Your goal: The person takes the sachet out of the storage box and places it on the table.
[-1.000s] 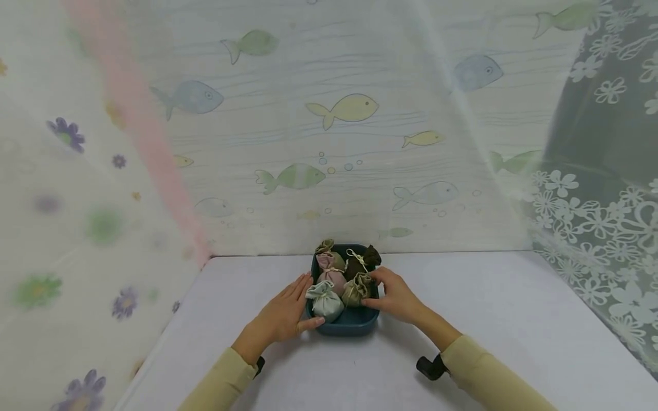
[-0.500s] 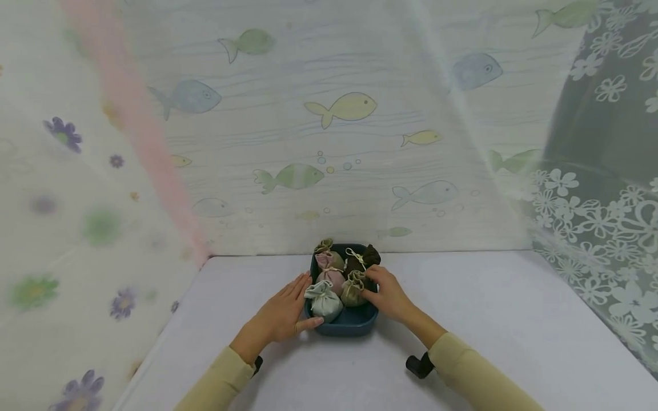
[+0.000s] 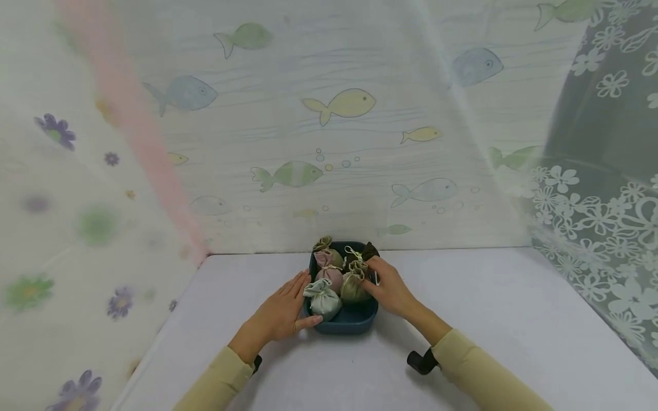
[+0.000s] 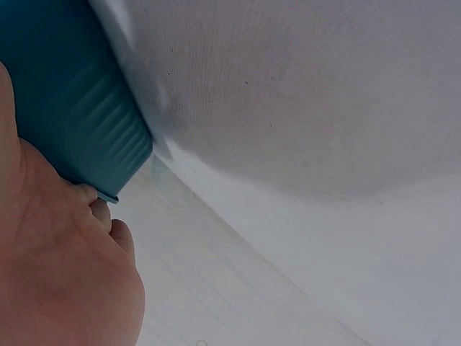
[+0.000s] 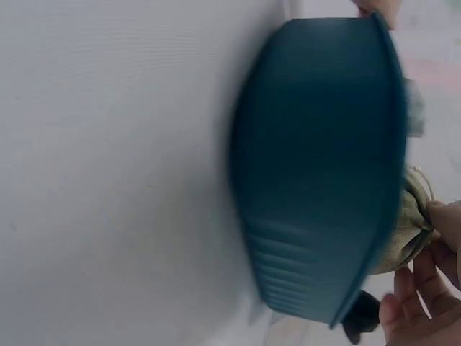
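Observation:
A dark teal plastic tub [image 3: 345, 328] holds several small drawstring pouches. My left hand [image 3: 280, 313] lies along its left side, fingers straight and thumb at the front corner; in the left wrist view the fingers meet the rim of the tub [image 4: 86, 108]. My right hand [image 3: 394, 290] reaches over the right rim and pinches the gathered neck of an olive-green pouch [image 3: 353, 289], seen close up in the right wrist view as a pouch [image 5: 405, 231] between thumb and fingers. Beside it sit a pale mint pouch [image 3: 325, 305] and a pink pouch [image 3: 330, 278].
Behind these are a dark brown pouch [image 3: 371, 251] with a cream cord and another olive pouch [image 3: 323, 244] at the back left. The tub stands on a white-covered table [image 3: 488, 308], near its back edge against a fish-print curtain [image 3: 349, 171].
My right hand has shifted slightly left and closed in on the olive-green pouch, whose top now stands more upright and gathered. My left hand stays on the tub.

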{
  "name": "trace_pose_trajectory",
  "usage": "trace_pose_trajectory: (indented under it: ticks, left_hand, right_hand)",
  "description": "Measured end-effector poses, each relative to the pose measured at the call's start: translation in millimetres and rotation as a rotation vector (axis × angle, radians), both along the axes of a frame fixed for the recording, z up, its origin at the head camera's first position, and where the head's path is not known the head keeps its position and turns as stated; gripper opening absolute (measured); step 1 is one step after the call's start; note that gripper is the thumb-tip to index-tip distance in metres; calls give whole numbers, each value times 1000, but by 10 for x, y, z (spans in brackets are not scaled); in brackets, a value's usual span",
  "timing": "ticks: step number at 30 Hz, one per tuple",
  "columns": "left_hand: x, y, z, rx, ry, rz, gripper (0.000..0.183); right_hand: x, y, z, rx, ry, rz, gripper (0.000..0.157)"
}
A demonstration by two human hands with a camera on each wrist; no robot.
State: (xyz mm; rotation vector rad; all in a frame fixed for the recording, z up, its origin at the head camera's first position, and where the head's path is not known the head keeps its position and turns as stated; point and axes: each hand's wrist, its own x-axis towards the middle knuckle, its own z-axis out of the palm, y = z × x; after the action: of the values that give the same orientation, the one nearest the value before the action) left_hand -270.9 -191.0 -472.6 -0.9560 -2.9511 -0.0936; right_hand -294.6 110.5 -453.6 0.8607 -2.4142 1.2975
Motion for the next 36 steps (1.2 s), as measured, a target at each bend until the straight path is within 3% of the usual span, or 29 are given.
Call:
trace_pose_trajectory:
  ticks: [6, 13, 36]
  left_hand:
    - [-7, -5, 6, 23, 8, -18, 102]
    - [6, 2, 18, -17, -4, 5, 102]
    - [19, 19, 54, -24, -19, 7, 103]
  right_hand:
    - [31, 61, 183, -33, 7, 12, 11]
    - [53, 151, 328, -29, 8, -13, 11]
    - [32, 632, 503, 68, 13, -86, 19]
